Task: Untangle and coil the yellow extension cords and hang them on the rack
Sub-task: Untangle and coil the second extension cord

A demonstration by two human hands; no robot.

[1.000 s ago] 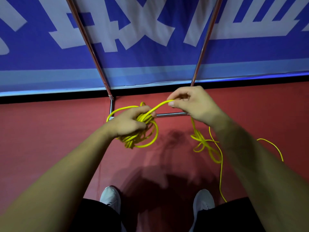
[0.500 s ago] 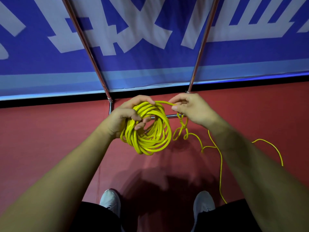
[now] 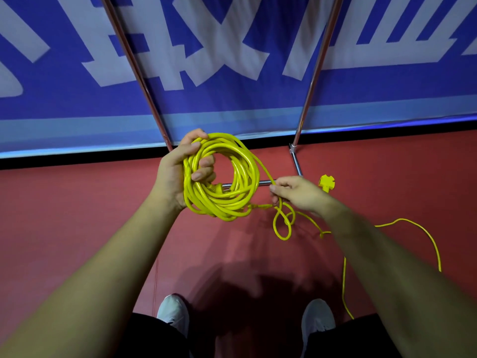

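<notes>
The left hand (image 3: 172,177) is curled round the yellow cord coil (image 3: 240,206), held above the red floor (image 3: 64,215) near the rack (image 3: 313,76) base. The right hand (image 3: 300,193) pinches the loose cord (image 3: 399,219), which trails right.

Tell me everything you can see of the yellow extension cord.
The yellow extension cord looks glossy and plastic. Most of it is wound into a many-turn coil gripped by the left hand. One strand leaves the coil's top to the right hand, which pinches it; below hang small twisted loops. The loose rest trails over the red floor past the right arm. A yellow connector lies on the floor beyond the right hand.
</notes>
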